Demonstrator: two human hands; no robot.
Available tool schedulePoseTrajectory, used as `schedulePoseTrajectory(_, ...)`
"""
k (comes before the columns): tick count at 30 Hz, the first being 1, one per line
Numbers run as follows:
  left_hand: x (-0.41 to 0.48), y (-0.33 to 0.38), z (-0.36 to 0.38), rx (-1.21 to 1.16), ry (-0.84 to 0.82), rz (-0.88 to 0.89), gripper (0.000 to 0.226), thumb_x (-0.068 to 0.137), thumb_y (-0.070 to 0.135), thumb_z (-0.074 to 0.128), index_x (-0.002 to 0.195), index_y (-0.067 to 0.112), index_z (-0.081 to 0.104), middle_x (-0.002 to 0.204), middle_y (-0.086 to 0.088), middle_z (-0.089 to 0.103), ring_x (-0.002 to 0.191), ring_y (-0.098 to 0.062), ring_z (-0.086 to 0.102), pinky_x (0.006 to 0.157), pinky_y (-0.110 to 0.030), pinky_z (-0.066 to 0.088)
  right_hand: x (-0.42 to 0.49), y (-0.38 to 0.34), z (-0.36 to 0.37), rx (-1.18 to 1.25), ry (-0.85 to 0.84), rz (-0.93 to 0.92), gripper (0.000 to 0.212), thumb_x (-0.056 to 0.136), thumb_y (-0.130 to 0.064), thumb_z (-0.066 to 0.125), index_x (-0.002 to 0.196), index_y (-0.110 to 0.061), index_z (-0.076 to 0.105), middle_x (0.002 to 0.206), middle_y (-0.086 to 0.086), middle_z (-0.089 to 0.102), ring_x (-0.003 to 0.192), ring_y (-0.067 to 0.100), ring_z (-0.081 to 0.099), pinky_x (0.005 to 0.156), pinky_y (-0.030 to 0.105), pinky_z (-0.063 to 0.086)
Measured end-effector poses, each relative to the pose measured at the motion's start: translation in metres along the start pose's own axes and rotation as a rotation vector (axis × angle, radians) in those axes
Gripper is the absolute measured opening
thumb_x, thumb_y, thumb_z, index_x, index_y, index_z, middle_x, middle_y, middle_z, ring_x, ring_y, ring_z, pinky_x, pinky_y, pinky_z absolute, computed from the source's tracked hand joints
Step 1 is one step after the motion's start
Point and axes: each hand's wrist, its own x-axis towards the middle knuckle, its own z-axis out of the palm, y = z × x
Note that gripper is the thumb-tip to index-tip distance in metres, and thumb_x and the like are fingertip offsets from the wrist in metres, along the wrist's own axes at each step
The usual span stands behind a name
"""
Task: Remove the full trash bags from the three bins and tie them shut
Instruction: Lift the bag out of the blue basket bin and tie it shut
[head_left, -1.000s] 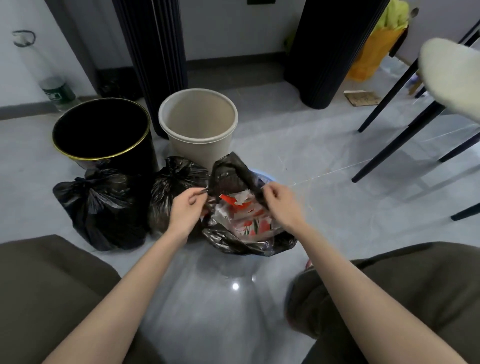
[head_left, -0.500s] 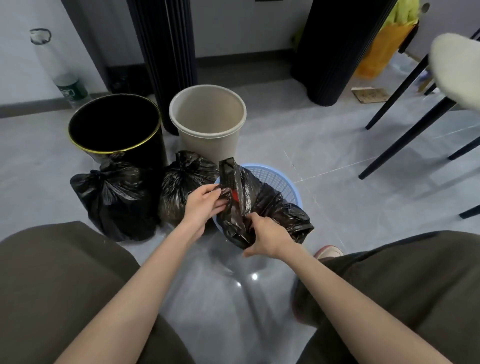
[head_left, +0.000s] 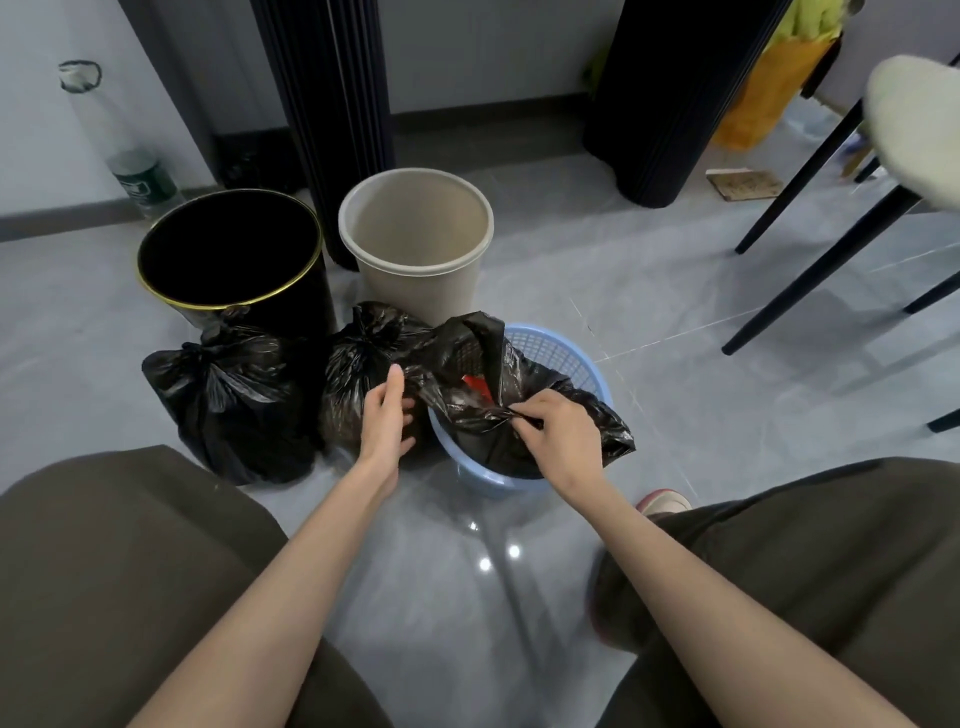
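A black trash bag sits in the blue mesh basket, its mouth partly gathered, with a bit of red trash showing. My right hand pinches a twisted strand of the bag's near edge. At the bag's left side is my left hand, thumb up and fingers loose against the plastic. Two tied black bags stand on the floor to the left. Behind them are an empty black bin with a gold rim and an empty beige bin.
My knees fill the bottom corners, with a shoe by the basket. Black chair legs stand at the right, two dark fluted columns behind the bins, and a plastic bottle by the wall.
The bag's open mouth has been pulled together over the trash. My right hand moved from the front of the bag to pinching a twisted strand; my left hand loosened its hold.
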Motion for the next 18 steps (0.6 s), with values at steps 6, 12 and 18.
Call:
schedulePoseTrajectory(6, -0.011, -0.022, 0.013, 0.003, -0.196, -0.320, 0.077, 0.084, 0.071, 0.037, 0.148, 0.033, 0.016, 0.151, -0.013, 0.030, 0.128, -0.038, 0.043, 0.093, -0.055, 0.047, 0.012, -0.002, -0.011, -0.008, 0.184, -0.047, 0.018, 0.086, -0.019, 0.066, 0.101, -0.018, 0.075, 0.092, -0.004, 0.069, 0.082, 0.019, 0.064, 0.068, 0.032, 0.047)
schedulePoseTrajectory(12, -0.019, -0.028, 0.040, 0.079, -0.325, -0.303, 0.080, 0.087, 0.048, 0.059, 0.148, 0.035, 0.009, 0.151, -0.011, 0.032, 0.119, -0.043, 0.051, 0.089, -0.050, 0.052, 0.024, -0.003, -0.020, 0.089, 0.132, -0.069, 0.017, 0.084, -0.013, 0.069, 0.100, -0.012, 0.076, 0.088, 0.003, 0.070, 0.078, 0.022, 0.065, 0.072, 0.035, 0.050)
schedulePoseTrajectory(18, -0.013, -0.032, 0.047, 0.142, -0.270, -0.164, 0.053, 0.098, 0.024, 0.047, 0.145, 0.033, 0.024, 0.137, -0.011, 0.050, 0.084, -0.036, 0.068, 0.075, -0.041, 0.058, 0.027, -0.009, -0.026, 0.132, 0.130, -0.078, 0.019, 0.086, -0.008, 0.067, 0.103, -0.008, 0.074, 0.089, 0.004, 0.068, 0.080, 0.018, 0.062, 0.076, 0.030, 0.049)
